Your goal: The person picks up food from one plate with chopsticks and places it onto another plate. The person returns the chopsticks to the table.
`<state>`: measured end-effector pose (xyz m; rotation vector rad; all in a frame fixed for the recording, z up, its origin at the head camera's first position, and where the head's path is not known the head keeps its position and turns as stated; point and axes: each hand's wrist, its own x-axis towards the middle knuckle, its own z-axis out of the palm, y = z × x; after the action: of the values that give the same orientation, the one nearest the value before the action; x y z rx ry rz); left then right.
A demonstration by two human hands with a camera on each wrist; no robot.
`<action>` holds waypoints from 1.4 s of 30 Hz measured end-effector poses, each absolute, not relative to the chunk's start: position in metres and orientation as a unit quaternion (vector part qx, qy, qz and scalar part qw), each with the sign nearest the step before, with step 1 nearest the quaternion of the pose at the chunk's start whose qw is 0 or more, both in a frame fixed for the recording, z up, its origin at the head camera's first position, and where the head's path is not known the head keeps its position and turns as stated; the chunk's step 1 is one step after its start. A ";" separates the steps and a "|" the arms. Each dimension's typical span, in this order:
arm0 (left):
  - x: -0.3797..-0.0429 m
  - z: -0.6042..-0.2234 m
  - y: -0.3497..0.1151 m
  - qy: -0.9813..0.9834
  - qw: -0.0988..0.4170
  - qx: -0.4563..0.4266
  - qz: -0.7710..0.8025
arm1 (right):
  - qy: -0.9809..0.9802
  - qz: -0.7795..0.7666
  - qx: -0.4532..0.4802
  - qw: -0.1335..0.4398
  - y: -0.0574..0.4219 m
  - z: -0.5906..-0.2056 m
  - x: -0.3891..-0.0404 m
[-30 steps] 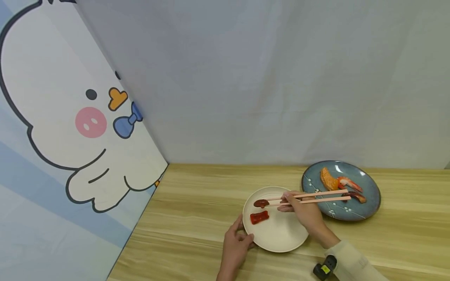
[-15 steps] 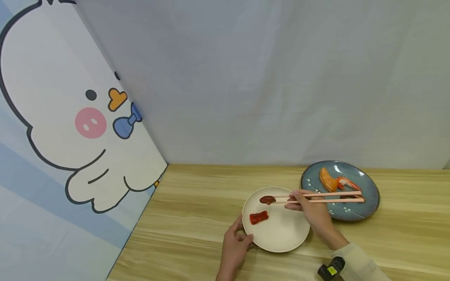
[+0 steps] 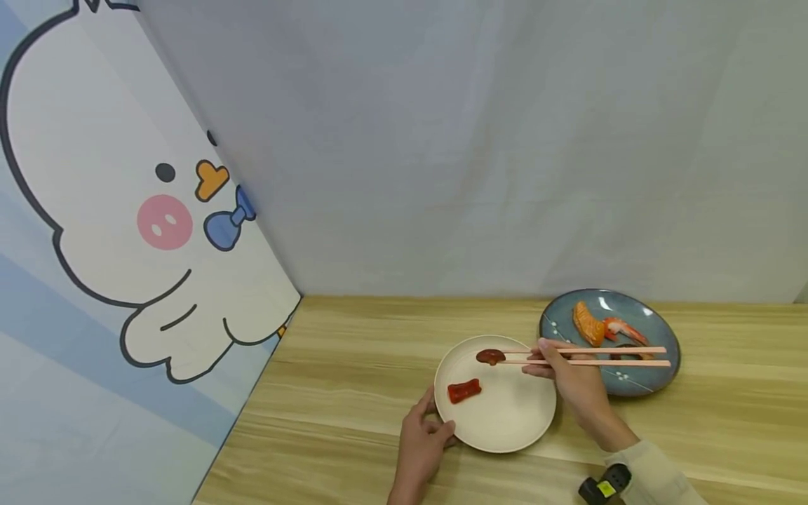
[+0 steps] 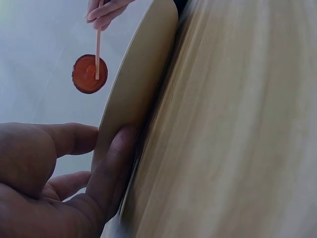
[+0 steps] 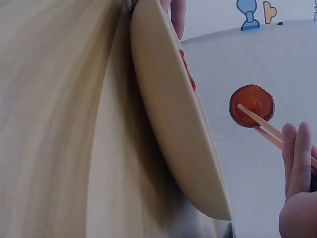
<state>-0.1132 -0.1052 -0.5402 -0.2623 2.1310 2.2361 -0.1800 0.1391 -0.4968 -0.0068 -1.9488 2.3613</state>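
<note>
My right hand [image 3: 571, 375] grips a pair of pink chopsticks [image 3: 621, 362]. Between their tips is a round reddish-brown mushroom [image 3: 489, 356] with a short stub under it. Both wrist views show the mushroom held up above the rim of the cream plate [image 3: 514, 421]. On that plate lies a glossy red, roughly rectangular piece [image 3: 463, 391]. At the plate's lower left edge, my left hand [image 3: 421, 445] holds the rim; in the left wrist view one finger [image 4: 111, 168] lies against the plate's outer side and another digit meets the rim.
Behind and right of the cream plate stands a blue oval plate [image 3: 663, 344] with a floral pattern. It carries an orange salmon-like slice [image 3: 587, 324], a shrimp [image 3: 625, 330] and a dark curled piece partly behind the chopsticks. A grey backdrop [image 3: 505, 175] rises at the wooden table's [image 3: 341, 365] far edge.
My right hand has moved right with the chopsticks, carrying the mushroom from the plate's left side toward its upper middle. The left hand and the red piece have stayed put.
</note>
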 end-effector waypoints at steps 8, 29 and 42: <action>-0.111 -0.541 -0.106 0.688 0.017 -0.082 0.721 | -0.632 0.773 0.006 0.051 0.145 -0.496 -0.177; -0.112 -0.541 -0.107 0.691 0.020 -0.089 0.717 | -0.592 0.803 0.013 0.066 0.165 -0.495 -0.170; -0.113 -0.541 -0.107 0.692 0.020 -0.089 0.716 | -0.554 0.829 0.007 0.076 0.175 -0.495 -0.168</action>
<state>-0.1131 -0.1074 -0.5407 -0.2752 2.1469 2.2215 -0.1680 0.1754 -0.4949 0.0210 -1.6612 2.4844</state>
